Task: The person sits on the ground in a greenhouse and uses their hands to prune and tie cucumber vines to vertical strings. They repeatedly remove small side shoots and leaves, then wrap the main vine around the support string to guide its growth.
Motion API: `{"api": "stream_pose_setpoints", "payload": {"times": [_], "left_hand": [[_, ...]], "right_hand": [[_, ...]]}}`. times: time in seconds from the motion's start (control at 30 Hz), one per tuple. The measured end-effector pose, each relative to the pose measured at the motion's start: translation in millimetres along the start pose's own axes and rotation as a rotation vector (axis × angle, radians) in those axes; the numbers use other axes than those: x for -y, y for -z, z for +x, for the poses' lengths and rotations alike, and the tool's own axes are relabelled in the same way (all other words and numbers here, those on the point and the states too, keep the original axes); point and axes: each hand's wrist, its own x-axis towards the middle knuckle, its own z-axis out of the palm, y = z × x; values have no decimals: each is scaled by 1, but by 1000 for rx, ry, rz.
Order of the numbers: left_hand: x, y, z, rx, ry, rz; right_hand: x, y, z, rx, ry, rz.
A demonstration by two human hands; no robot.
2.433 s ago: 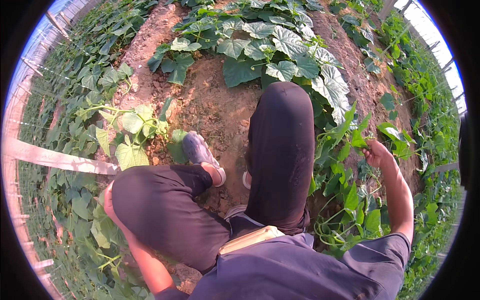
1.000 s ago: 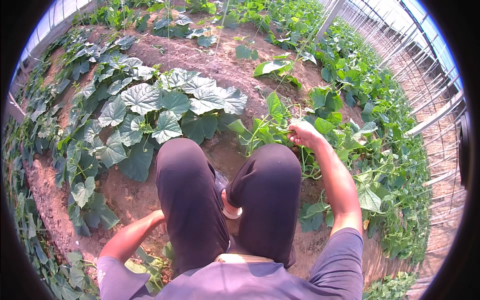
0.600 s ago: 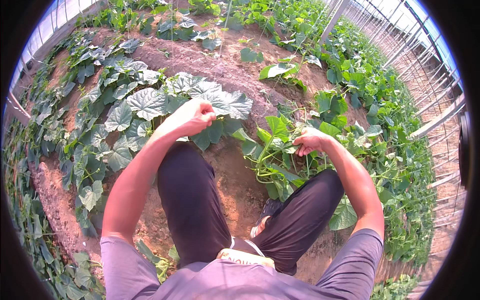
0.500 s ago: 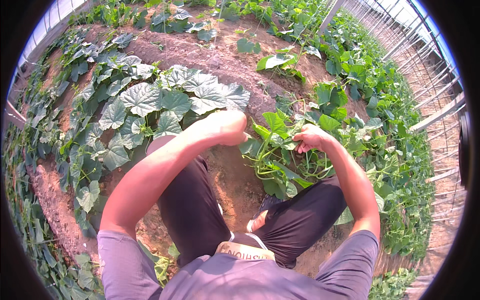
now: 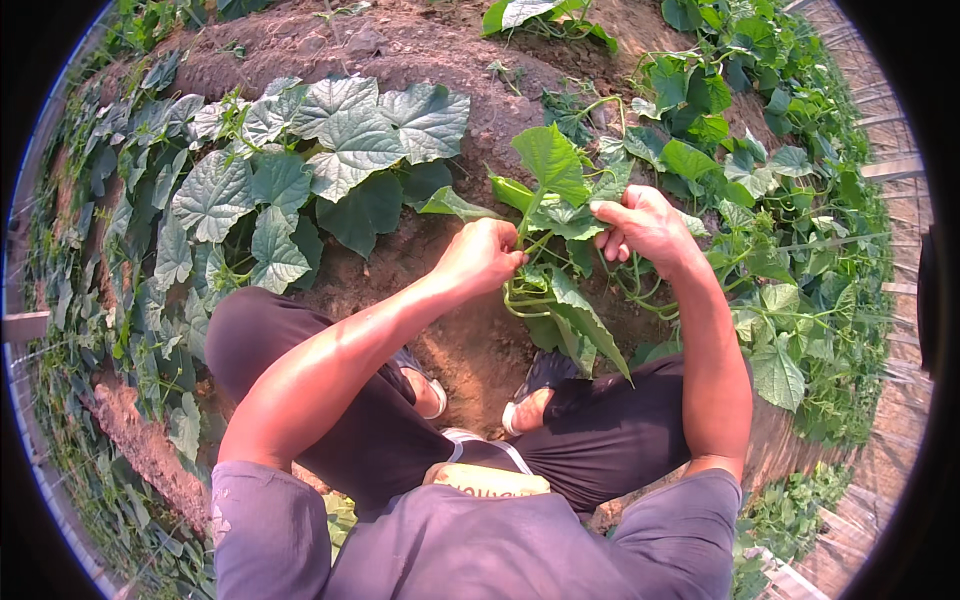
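Right between both hands, low over the soil in front of the squatting knees, sits a young vine plant (image 5: 545, 215) with a handful of pointed green leaves and thin curling stems. Left hand (image 5: 482, 255) is curled into a loose fist with the fingertips pinched on the stems just under the tallest leaf, so it's clearly gripping the plant. Right hand (image 5: 645, 225) is bunched around the stems and leaves on the other side, fingers folded in, holding the same plant; exactly what's inside that fist I can't tell, leaves cover it.

Looks to me like the middle of handling or gathering the vine's stems, with both hands bracing it. Whatever comes next calls for a gentle touch, I'd say, since those stems look thin enough to kink.

Going outward: bare brown soil (image 5: 470, 345) under the plant, two slip-on shoes (image 5: 540, 375) planted just below it, dark trousers (image 5: 610, 440) on both bent legs. To the person's left there's a big clump of broad, pale-veined leaves (image 5: 340, 140) on a raised mound. To the right, a dense row of climbing vines (image 5: 790, 250) runs alongside wooden slats (image 5: 890, 170).
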Motion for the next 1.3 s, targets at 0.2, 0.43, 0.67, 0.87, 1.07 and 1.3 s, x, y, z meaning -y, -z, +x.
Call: {"api": "stream_pose_setpoints", "payload": {"times": [0.2,0.43,0.67,0.87,1.07,1.3], "left_hand": [[24,24,13,169,142,-145],[9,22,61,222,233,-348],[-49,-23,103,97,137,-285],[-32,-6,105,-75,194,-440],[-36,-6,95,-117,139,-458],[-41,-6,87,-29,65,-530]], "right_hand": [[22,22,12,-513,517,-668],[-6,45,-64,-612,518,-212],[-68,-119,-119,380,-104,222],[-225,-241,-9,12,-485,674],[-192,-269,55,-566,-486,996],[-194,-271,90,-807,-337,852]]}}
